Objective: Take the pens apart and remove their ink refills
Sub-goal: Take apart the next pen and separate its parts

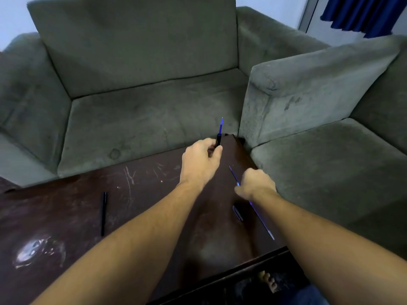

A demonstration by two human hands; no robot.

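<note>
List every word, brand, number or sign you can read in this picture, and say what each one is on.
None: no text can be read anywhere.
Pen in the left hand, pen: no print shows.
Pen on the table: too dark and small to tell.
Refills by the right hand, refills: blurred, no markings legible.
Sofa, table, curtain: no labels.
</note>
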